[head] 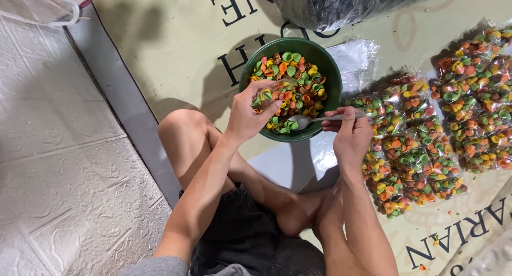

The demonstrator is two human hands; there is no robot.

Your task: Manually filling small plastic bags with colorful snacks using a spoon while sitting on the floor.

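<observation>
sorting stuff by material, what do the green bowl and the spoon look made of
Green bowl: probably plastic, going by its even colour and soft, dull sheen. Spoon, held in the right hand: looks like metal, silvery with bright reflections, though shiny plastic can't be ruled out.

A green bowl (290, 89) of smooth, slightly glossy plastic is seen at the centre. It is filled with matt, ridged, shell-shaped crackers (293, 78) in green, orange and yellow. A polished metal spoon (320, 119) is held by the right hand (349, 137); a thin, clear plastic bag (260, 97) is pinched by the left hand (248, 113). At 3 o'clock from the bowl, sealed packets (410, 158) of shiny, crinkled transparent film are laid. A smooth, matt printed mat (176, 41) is spread beneath. At 9 o'clock, rough, embossed whitish floor tiles (58, 164) are shown. Dark woven cloth shorts (250, 238) are worn.
</observation>
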